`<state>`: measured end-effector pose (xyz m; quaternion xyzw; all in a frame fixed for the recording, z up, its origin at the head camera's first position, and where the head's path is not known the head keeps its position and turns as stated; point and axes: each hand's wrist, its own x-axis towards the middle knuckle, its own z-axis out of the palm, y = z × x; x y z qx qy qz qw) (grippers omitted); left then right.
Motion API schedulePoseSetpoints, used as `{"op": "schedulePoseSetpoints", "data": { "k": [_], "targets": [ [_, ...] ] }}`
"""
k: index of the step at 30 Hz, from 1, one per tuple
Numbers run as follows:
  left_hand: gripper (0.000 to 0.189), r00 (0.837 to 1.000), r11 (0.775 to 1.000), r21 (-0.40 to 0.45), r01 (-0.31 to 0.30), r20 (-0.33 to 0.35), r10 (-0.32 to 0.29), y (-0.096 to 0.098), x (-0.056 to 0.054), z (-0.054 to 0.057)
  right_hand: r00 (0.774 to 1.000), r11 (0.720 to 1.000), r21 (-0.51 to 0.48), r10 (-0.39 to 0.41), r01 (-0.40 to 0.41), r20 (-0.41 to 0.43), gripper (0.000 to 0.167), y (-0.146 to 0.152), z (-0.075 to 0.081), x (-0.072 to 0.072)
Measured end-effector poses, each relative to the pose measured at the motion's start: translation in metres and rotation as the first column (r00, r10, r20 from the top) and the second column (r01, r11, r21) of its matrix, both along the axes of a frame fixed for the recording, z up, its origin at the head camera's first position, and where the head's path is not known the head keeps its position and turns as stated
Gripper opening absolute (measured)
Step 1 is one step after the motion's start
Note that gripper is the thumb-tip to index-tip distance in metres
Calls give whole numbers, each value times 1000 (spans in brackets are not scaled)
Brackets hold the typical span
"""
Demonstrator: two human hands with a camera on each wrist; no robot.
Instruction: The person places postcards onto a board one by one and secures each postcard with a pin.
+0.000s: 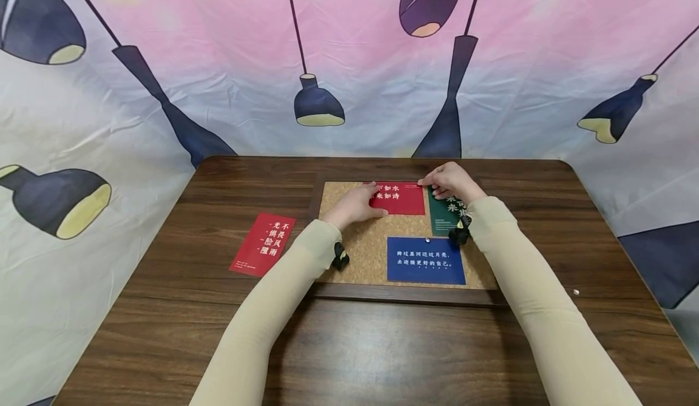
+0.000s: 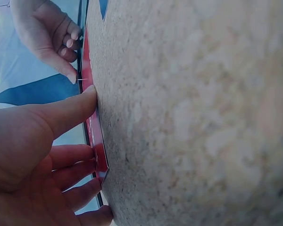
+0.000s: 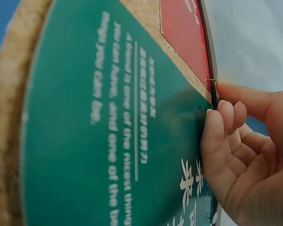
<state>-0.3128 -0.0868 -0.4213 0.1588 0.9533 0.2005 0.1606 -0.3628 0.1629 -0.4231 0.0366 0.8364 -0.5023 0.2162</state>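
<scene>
Pink-to-blue fabric [image 1: 360,42] printed with dark hanging lamps [image 1: 319,104] closes off the back and sides of the room. Against it stands a dark wood-grained worktop [image 1: 164,309] with rounded far corners and a dull sheen in front. A dark-framed cork board [image 1: 366,260] lies on it, bearing blue [image 1: 426,274], green [image 1: 441,219] and red cards; another red card [image 1: 262,248] lies left of the board. The left hand [image 1: 356,204], fingers extended, steadies the board's red card [image 1: 409,204] by the far edge. The right hand [image 1: 452,180] pinches a thin pin [image 3: 210,79] at that card's far right corner.
</scene>
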Motion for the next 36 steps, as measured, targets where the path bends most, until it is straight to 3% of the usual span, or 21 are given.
{"op": "schedulePoseSetpoints", "data": {
  "k": [16,27,36],
  "targets": [
    [75,1000,1000,-4,2,5,-2,1,0,-1,1000,1000,-30,9,-9,-9,29,1,0,1],
    [74,1000,1000,11,16,-1,-16,-1,0,-1,999,999,-13,-32,31,-20,25,0,-3,1],
    [75,1000,1000,10,5,9,-5,-2,3,4,999,999,-28,-31,31,-29,28,-2,-1,2]
  ]
}}
